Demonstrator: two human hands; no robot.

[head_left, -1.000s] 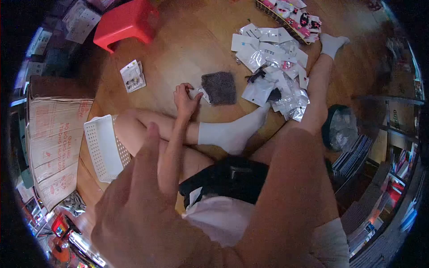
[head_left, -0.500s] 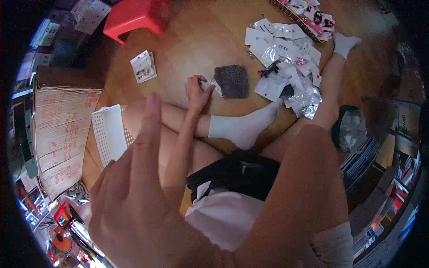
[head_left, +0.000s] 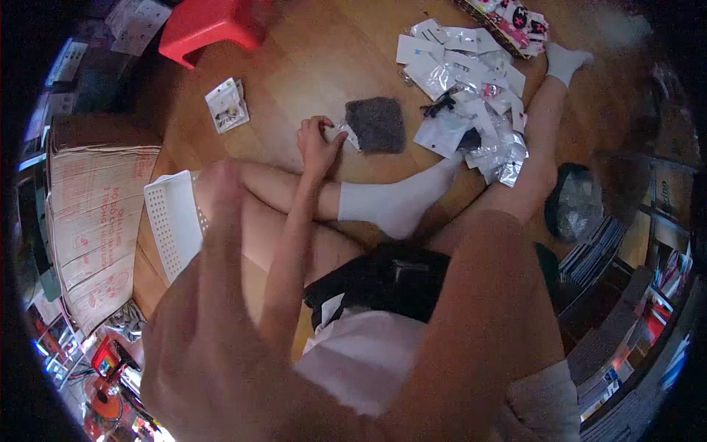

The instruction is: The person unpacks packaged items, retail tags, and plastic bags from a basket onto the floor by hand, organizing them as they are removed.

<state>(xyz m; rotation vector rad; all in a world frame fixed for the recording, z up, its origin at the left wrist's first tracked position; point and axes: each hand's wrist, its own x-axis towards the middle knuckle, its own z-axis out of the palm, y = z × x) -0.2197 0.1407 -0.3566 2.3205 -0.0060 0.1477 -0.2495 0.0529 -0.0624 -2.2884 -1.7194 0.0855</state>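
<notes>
My left hand (head_left: 318,146) reaches over the wooden floor, thumb and fingers closed on a white piece of card or plastic (head_left: 349,135). That piece lies against the left edge of a dark grey fuzzy square of cloth (head_left: 375,125), flat on the floor. Large and blurred, my right hand (head_left: 213,339) is raised close to the camera. One finger stretches upward and the others lie beside it, with nothing visible in them. Right of the cloth is a pile of clear packets with white cards (head_left: 471,96), some holding dark items.
A small packet (head_left: 227,105) lies left of the cloth, below a red stool (head_left: 210,29). A white perforated basket (head_left: 171,221) and a cardboard box (head_left: 99,228) stand at left. A tray of pink and black items (head_left: 508,26) is at the back; a clear plastic bag (head_left: 578,206) sits right.
The view has shifted slightly, so the floor items appear a little up and left. My right hand's raised finger has moved left and slightly down. My left hand keeps its hold.
</notes>
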